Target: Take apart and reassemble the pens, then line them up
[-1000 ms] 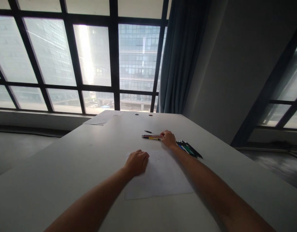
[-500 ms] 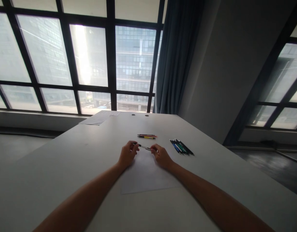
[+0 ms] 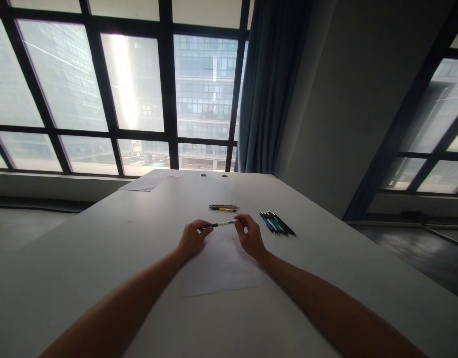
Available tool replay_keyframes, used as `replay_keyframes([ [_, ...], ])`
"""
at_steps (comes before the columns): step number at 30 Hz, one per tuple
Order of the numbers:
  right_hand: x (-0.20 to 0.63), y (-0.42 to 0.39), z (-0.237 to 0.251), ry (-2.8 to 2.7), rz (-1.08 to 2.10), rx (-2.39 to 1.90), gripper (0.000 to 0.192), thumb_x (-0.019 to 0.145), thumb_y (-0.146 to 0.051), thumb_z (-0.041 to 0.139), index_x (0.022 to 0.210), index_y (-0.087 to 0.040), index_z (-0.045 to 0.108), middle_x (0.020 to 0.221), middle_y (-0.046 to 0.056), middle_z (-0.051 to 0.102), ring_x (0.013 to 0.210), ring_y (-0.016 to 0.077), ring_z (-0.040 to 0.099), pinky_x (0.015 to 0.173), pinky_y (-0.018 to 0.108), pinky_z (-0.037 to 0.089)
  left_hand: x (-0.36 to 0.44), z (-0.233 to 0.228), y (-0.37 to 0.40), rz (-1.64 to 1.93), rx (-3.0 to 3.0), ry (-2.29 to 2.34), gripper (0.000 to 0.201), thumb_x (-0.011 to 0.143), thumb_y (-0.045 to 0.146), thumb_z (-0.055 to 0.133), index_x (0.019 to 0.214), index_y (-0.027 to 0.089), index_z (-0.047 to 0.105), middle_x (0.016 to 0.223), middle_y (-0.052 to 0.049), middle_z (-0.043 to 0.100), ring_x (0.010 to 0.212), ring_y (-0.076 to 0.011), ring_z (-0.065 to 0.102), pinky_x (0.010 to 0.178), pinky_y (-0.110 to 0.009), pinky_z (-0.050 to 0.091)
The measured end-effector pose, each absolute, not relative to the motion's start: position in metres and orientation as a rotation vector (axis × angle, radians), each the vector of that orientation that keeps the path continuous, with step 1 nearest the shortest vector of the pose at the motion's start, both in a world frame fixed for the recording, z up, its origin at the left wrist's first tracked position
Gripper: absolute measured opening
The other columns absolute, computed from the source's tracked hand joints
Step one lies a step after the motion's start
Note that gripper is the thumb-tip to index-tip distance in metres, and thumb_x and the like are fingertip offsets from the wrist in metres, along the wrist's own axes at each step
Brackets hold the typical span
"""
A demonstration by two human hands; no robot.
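A pen (image 3: 224, 223) with a white middle and dark ends spans the gap between my hands, above the far part of a white sheet of paper (image 3: 217, 273). My left hand (image 3: 193, 235) pinches its left end. At the other end, the fingertips of my right hand (image 3: 248, 233) are closed on the pen, partly covering its tip. Just beyond lie a few pens (image 3: 223, 208), among them a yellow and black one and a reddish one. To the right of my right hand rests a row of several dark pens (image 3: 277, 223) with blue and green parts.
The white table (image 3: 102, 268) stretches toward the windows. Loose papers (image 3: 144, 183) lie at its far left corner. Two dark round fittings (image 3: 225, 175) sit near the far edge. A blue curtain (image 3: 262, 99) hangs behind, beside a grey wall (image 3: 336, 114).
The pen's right end has risen, so it now tilts up toward my right hand. My right hand has lifted slightly and shifted its fingers on that end. The whole view has moved a little.
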State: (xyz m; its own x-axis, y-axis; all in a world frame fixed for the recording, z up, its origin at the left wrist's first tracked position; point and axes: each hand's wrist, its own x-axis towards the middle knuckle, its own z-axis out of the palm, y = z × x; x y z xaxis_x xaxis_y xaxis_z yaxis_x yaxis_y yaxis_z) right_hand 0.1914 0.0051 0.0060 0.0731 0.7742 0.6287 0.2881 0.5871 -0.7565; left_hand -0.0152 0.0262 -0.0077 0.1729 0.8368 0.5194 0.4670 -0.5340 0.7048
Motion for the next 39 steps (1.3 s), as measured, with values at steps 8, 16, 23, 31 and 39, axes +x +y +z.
replay_keyframes([
  [8,0.185,0.014,0.014,-1.21,1.351,-0.757,0.071,0.077,-0.082,0.036,0.081,-0.016,0.064,0.053,0.003,0.056,0.046,0.0154,0.049,0.047,0.028,0.037,-0.012,-0.01,0.022,1.092,2.303,1.231,0.025,0.081,0.04,0.06,0.082,0.017,0.072,0.072,-0.003,0.066,0.064,-0.0143,0.055,0.064,-0.027,0.044],
  [16,0.197,0.024,0.012,-1.126,1.421,-0.81,0.068,0.083,-0.077,0.031,0.073,-0.017,0.063,0.052,0.004,0.057,0.046,0.0154,0.051,0.049,0.027,0.04,-0.012,-0.005,0.016,0.984,2.411,1.199,0.028,0.086,0.037,0.054,0.099,0.02,0.071,0.084,-0.005,0.069,0.069,-0.0149,0.058,0.067,-0.026,0.045],
  [23,0.203,0.031,0.007,-1.096,1.348,-0.814,0.063,0.082,-0.073,0.037,0.07,-0.016,0.063,0.048,0.003,0.054,0.043,0.0148,0.048,0.046,0.027,0.037,-0.012,-0.008,0.017,0.976,2.446,1.251,0.025,0.087,0.034,0.054,0.097,0.019,0.071,0.085,-0.005,0.069,0.07,-0.0153,0.06,0.069,-0.026,0.046],
  [31,0.202,0.031,0.006,-1.098,1.339,-0.823,0.064,0.079,-0.075,0.041,0.069,-0.016,0.064,0.047,0.003,0.054,0.042,0.014,0.048,0.045,0.026,0.037,-0.013,-0.01,0.018,0.968,2.463,1.252,0.025,0.086,0.035,0.055,0.098,0.019,0.071,0.086,-0.005,0.07,0.07,-0.0148,0.06,0.067,-0.025,0.046],
  [39,0.196,0.017,0.016,-1.379,1.128,-0.747,0.069,0.08,-0.079,0.035,0.083,-0.016,0.063,0.058,0.004,0.061,0.046,0.0135,0.052,0.046,0.026,0.04,-0.011,-0.011,0.02,1.176,2.319,1.383,0.031,0.089,0.031,0.048,0.113,0.018,0.064,0.094,-0.006,0.07,0.072,-0.0152,0.061,0.073,-0.029,0.048],
])
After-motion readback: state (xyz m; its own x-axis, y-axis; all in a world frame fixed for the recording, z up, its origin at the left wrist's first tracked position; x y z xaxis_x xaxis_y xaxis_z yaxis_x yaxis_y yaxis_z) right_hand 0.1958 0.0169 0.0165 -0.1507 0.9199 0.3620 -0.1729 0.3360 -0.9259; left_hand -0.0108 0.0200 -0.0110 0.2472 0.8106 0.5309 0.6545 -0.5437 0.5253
